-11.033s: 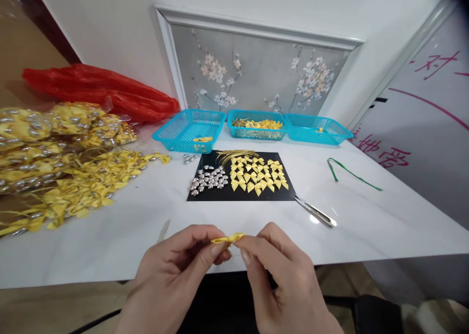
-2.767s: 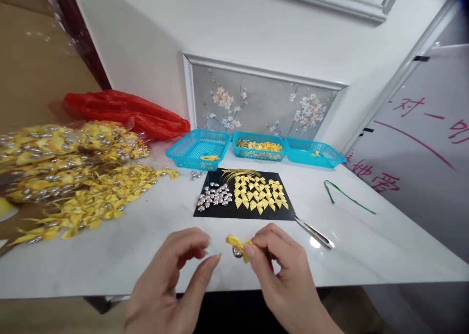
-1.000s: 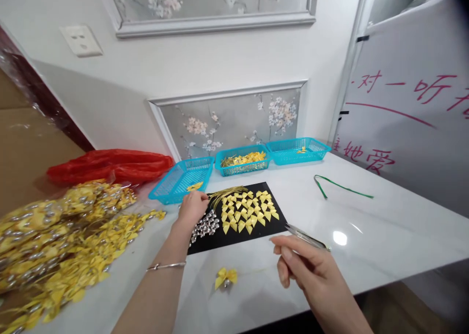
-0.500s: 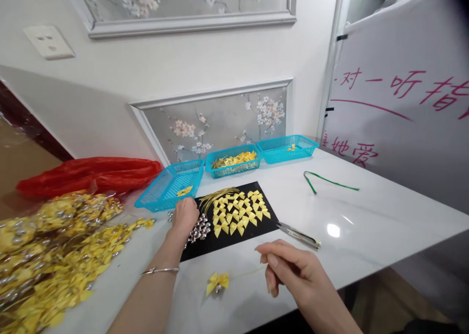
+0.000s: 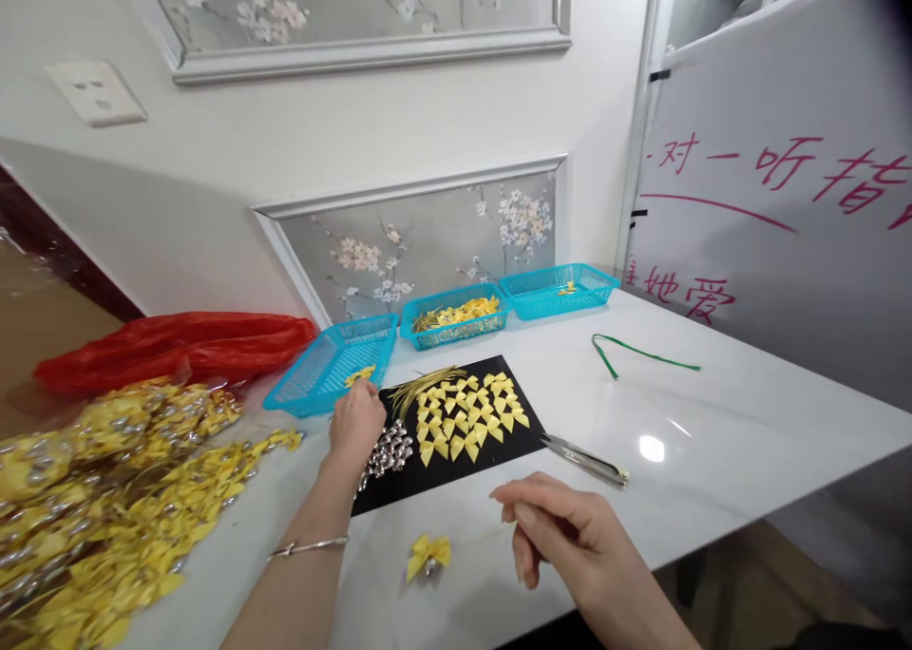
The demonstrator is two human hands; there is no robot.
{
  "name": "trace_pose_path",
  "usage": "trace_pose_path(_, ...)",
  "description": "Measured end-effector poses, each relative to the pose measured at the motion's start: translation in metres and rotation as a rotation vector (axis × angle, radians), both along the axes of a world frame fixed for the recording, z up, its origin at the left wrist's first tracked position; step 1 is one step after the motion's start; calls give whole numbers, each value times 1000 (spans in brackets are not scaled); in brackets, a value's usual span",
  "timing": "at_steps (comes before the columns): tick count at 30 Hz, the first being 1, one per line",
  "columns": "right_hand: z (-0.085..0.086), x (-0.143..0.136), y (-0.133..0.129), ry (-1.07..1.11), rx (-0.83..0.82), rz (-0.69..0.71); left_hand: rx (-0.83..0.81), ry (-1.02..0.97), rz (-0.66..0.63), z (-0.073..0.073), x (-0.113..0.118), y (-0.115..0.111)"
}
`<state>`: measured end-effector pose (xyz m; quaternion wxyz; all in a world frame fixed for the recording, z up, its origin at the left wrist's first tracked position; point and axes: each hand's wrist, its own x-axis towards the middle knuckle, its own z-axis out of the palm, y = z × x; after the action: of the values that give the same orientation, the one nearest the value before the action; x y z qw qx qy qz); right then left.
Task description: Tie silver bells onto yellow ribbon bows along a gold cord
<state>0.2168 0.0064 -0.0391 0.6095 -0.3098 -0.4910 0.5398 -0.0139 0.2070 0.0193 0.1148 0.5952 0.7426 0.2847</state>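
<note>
My left hand [image 5: 356, 424] is curled at the left edge of a black mat [image 5: 438, 474], beside a pile of small silver bells [image 5: 390, 449]. Its fingertips are hidden behind the knuckles, so anything in them cannot be made out. My right hand [image 5: 560, 526] is closed in a pinch on a thin, pale cord [image 5: 481, 536]. At the cord's other end, a yellow ribbon bow [image 5: 429, 553] with a silver bell rests over the white table. Rows of yellow bows [image 5: 466, 412] and a bundle of gold cords [image 5: 420, 389] lie on the mat.
Thread snips [image 5: 588, 460] touch the mat's right corner. Three blue baskets [image 5: 303, 398] stand along the wall, with yellow pieces inside. A green tie [image 5: 641, 351] lies at right. Finished-looking yellow bows with bells [image 5: 128, 517] are heaped at left, before a red bag [image 5: 178, 346].
My left hand has shifted slightly left by the bells. My right hand keeps its pinch on the cord, and the view has moved a little.
</note>
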Motion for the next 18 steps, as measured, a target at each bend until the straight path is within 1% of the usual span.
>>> trace_pose_path(2, -5, -5, 2, 26, 12, -5, 42, -132, -19, 6, 1, -5)
trace_pose_path(4, -8, -11, 4, 72, 8, -39, 73, -283, -57, 12, 5, -14)
trace_pose_path(7, -5, -18, 5, 73, -25, -40, 87, -517, -162, 21, 14, -39)
trace_pose_path(10, 8, -19, 7, 69, -74, -20, 84, -712, -307, 26, 25, -81)
trace_pose_path(13, 20, -22, 12, 91, -180, 13, 39, -835, -401, 24, 32, -130)
trace_pose_path(16, 25, -31, 20, 138, -277, 82, -50, -871, -428, 18, 34, -170)
trace_pose_path(18, 24, -39, 23, 158, -299, 117, -78, -844, -444, 14, 34, -188)
